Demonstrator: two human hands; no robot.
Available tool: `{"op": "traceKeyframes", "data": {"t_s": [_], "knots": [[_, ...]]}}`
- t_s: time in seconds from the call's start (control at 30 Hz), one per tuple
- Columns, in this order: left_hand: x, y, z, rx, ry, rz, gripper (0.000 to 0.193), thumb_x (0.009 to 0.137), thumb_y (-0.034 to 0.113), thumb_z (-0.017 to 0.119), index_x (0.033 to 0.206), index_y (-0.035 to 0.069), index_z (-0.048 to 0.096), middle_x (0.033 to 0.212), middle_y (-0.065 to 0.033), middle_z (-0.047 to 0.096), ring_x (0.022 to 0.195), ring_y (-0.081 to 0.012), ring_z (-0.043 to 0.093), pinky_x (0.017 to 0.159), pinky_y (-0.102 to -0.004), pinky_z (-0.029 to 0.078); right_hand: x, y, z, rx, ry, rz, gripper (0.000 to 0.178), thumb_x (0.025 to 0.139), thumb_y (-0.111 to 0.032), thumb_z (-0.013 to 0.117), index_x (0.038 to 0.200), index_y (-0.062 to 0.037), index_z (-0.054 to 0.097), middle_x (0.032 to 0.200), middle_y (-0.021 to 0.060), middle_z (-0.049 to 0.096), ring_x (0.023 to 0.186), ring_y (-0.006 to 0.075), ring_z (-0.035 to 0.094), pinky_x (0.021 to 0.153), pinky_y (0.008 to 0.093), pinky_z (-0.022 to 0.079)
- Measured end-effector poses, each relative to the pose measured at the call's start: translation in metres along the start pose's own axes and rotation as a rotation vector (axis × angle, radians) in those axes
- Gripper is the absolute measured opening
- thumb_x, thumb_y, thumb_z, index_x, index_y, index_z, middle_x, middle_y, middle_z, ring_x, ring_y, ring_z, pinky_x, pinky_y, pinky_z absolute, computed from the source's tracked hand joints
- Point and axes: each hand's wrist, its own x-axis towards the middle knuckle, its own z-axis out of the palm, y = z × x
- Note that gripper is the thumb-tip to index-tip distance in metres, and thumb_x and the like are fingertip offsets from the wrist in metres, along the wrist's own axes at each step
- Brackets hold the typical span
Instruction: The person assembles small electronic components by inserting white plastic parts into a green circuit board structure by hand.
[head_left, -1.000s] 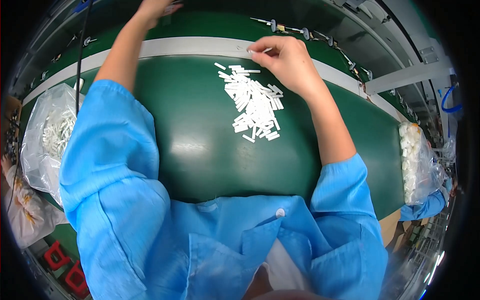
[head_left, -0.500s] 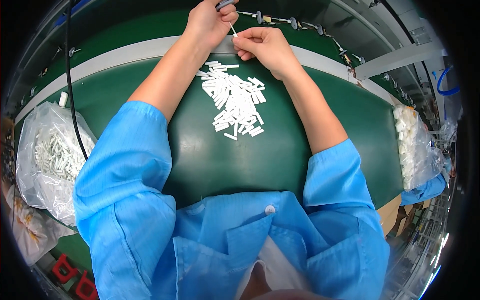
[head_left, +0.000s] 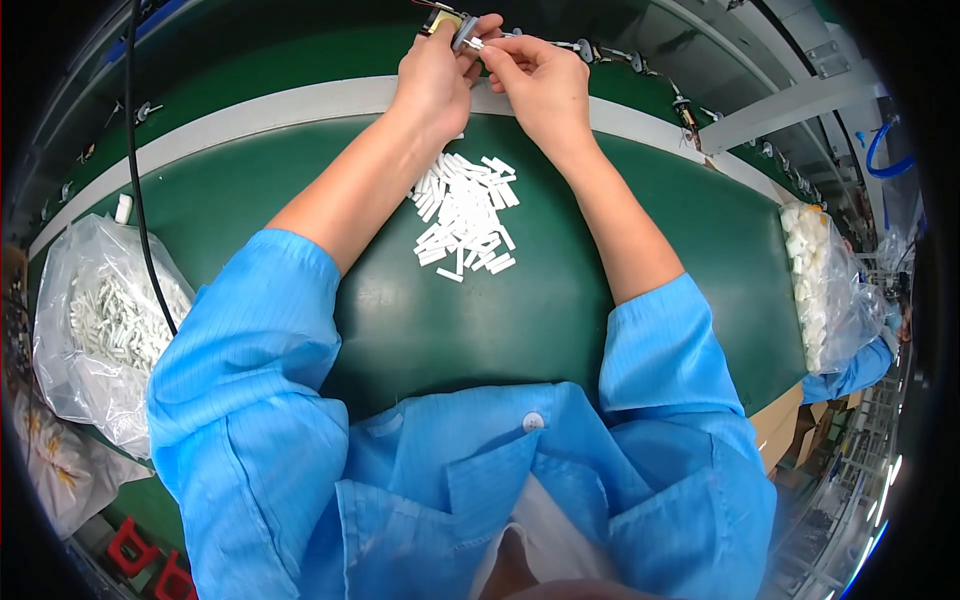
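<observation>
Beyond the grey rail at the far side of the table, my left hand (head_left: 432, 88) is closed around a small part with a grey disc (head_left: 464, 32), a yellow block and thin wires. A thin shaft seems to stick out from the disc. My right hand (head_left: 548, 88) pinches a small white sleeve (head_left: 475, 43) at that shaft; whether the sleeve sits over it cannot be made out. Below my wrists, a loose pile of short white sleeves (head_left: 467, 212) lies on the green tabletop (head_left: 480, 330).
A clear bag (head_left: 105, 325) of small white pieces stands at the left, with a black cable (head_left: 137, 150) hanging before it. Another bag (head_left: 815, 285) of white pieces is at the right edge. Similar disc parts (head_left: 636, 60) lie in a row on the green strip beyond the rail (head_left: 310, 98).
Both hands have moved, the left slightly right and the right upward. The disc part has turned and shows more. The right fingers, with the white sleeve, are now close to the disc.
</observation>
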Motion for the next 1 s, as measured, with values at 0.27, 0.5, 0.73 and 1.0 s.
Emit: {"op": "traceKeyframes", "data": {"t_s": [0.27,0.5,0.73,1.0], "knots": [[-0.001,-0.004,0.004,-0.149,0.083,-0.115,0.027,0.104,0.024,0.035,0.105,0.002,0.049,0.100,-0.0149,0.064,0.093,-0.0258,0.061,0.088,-0.0389,0.049,-0.001,0.006,-0.005,-0.514,0.059,-0.670,0.010,0.079,-0.014,0.066,0.084,-0.0069,0.068,0.079,0.0099,0.067,0.070,0.0284,0.065,0.061,0.0364,0.052],[0.021,0.015,0.034,0.314,-0.077,-0.010,0.021,0.101,0.020,0.043,0.104,0.004,0.056,0.093,-0.0111,0.066,0.083,-0.0212,0.063,0.075,-0.0341,0.051,0.010,0.000,-0.021,-0.473,0.102,-0.418,0.017,0.082,-0.021,0.067,0.090,-0.0067,0.071,0.082,0.0078,0.068,0.072,0.0269,0.066,0.066,0.0341,0.052],[0.062,0.049,0.024,1.880,-0.344,0.472,0.023,0.087,0.021,0.059,0.098,0.002,0.066,0.094,-0.0221,0.067,0.092,-0.0387,0.064,0.082,-0.0454,0.051,0.088,0.087,-0.138,-1.131,0.251,0.303,0.058,0.084,-0.052,0.062,0.127,-0.0132,0.058,0.126,0.0176,0.058,0.113,0.0387,0.056,0.093,0.0492,0.047],[0.090,0.013,-0.030,1.746,-0.388,0.717,0.020,0.089,0.017,0.054,0.090,0.002,0.067,0.096,-0.0206,0.062,0.095,-0.0391,0.059,0.085,-0.0451,0.048,0.118,0.223,-0.221,-1.019,0.484,0.513,0.067,0.087,-0.052,0.053,0.134,-0.0047,0.048,0.137,0.0260,0.047,0.125,0.0412,0.048,0.104,0.0464,0.037]]}}
